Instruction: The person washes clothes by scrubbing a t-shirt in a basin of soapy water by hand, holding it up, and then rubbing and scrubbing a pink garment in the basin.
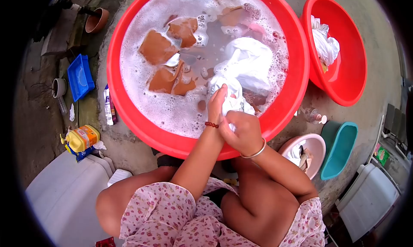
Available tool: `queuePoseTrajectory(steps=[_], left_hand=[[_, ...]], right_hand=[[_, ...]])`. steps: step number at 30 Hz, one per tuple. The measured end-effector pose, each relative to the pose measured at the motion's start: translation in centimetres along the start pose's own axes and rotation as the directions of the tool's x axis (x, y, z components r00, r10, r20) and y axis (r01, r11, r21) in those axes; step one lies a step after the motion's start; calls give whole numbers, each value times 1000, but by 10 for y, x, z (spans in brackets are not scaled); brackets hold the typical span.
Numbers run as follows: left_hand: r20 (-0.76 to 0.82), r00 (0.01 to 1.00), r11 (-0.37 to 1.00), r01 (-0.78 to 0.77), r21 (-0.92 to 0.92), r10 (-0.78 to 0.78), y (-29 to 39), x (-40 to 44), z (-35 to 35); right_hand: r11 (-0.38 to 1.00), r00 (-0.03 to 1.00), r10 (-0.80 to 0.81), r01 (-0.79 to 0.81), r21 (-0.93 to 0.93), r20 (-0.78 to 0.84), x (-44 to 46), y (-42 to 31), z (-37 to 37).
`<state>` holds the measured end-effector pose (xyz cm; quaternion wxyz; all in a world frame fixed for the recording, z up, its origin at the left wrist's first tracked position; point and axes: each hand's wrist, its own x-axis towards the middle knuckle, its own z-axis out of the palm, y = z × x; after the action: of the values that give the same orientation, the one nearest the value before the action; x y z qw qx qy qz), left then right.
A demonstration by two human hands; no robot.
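Note:
A large red basin of soapy water stands in front of me. White wet cloth bulges out of the suds, and its near end runs up into my hands. My left hand, with a beaded bracelet at the wrist, presses against the cloth, its fingers pointing away from me. My right hand, wearing a bangle, is closed around a bunched part of the same cloth. Both hands are over the basin's near side. Brown fabric floats in several patches on the left, partly under the foam.
To the right, a smaller red basin holds white cloth. Below it are a clear bottle, a pink basin with clothes and a teal tub. On the left lie a blue tray and a yellow jug.

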<state>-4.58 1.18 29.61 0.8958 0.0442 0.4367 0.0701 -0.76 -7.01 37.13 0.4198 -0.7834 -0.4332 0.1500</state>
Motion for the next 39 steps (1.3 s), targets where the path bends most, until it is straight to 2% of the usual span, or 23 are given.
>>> queuePoseTrajectory(steps=[2,5,6,9,10,11,12,13,14,16,19,22,24,26,27,28,30,31,32,34,36,37,39], left_hand=[[97,990,995,101,8,-101,0,3,-19],[142,983,967,147,-206,-119,-17,-2,7],[131,982,963,159,-219,-133,-25,-14,16],[130,988,981,104,-161,-83,-28,-5,20],[136,987,980,105,-172,-82,-17,-12,29],[129,992,1000,-5,27,1,-4,-21,36],[134,987,967,-113,230,83,6,-25,39],[139,968,890,-247,384,208,5,-11,28],[129,971,891,-238,386,203,2,-10,14],[332,941,573,-309,759,68,17,-16,14],[330,931,714,-339,613,159,16,-13,10],[248,917,800,-394,453,312,12,-13,19],[284,921,936,-319,150,268,11,-8,15],[276,920,928,-331,170,277,3,-9,9],[212,904,646,-416,640,372,-4,-21,16],[153,939,814,-345,467,309,-19,-15,10],[-16,995,994,-100,42,101,-33,-24,26],[-11,992,983,-121,138,124,-39,-22,26],[-11,989,963,-138,230,144,-44,-22,25],[-90,991,966,-75,246,99,-29,-29,36],[103,993,958,-76,275,49,-16,-9,0],[383,919,991,52,122,-95,-6,-3,-15],[223,974,998,28,56,-40,-32,5,-21]], right_hand=[[985,998,-55,57,-165,22,0,3,9],[936,974,129,-181,-301,-185,31,44,1],[892,927,302,-357,-277,-221,43,55,-13],[896,911,326,-383,-226,-254,44,66,-22],[895,881,417,-440,-66,-222,43,66,-24],[863,847,505,-496,92,-169,41,68,-27],[681,730,683,-625,381,-24,45,74,-37],[561,713,697,-610,559,78,50,78,-44],[407,704,688,-577,708,177,54,80,-51],[434,735,657,-549,714,166,56,84,-61],[870,869,491,-488,68,-54,54,90,-63],[926,943,290,-320,-201,-165,49,69,-53],[997,992,32,-40,-63,-122,33,31,-35],[971,972,-230,232,-56,42,26,-19,-18],[962,972,-233,237,-140,43,22,-11,-13],[945,971,-236,240,-220,45,19,0,-6],[967,992,24,-54,-248,-126,46,40,-16],[911,936,342,-353,-215,-86,54,57,-29],[900,921,381,-390,-193,-82,48,62,-29],[953,982,121,-156,-258,-148,32,42,-21],[992,995,-23,10,-129,-101,12,0,-13],[990,998,-53,50,-129,-20,6,-6,-7],[985,998,-44,49,-164,35,4,3,-3]])
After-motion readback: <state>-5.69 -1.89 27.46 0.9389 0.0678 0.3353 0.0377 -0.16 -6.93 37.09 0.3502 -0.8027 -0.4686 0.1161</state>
